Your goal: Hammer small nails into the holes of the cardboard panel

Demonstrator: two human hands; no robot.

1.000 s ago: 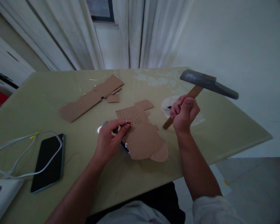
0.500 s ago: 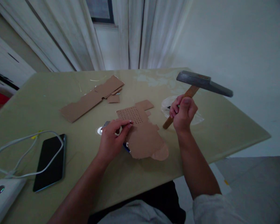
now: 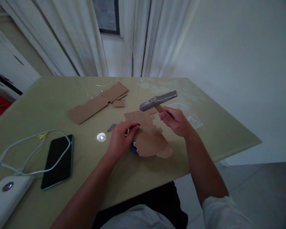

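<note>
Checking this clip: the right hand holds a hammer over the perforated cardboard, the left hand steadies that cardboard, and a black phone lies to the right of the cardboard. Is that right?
Not quite. The head view shows the black phone lying to the left of the perforated cardboard, near the white cable. The rest holds: the right hand holds the hammer over it, and the left hand steadies it.

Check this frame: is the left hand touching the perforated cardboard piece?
Touching. In the head view, the left hand's fingertips press on the perforated cardboard piece at its left edge, no gap visible.
</note>
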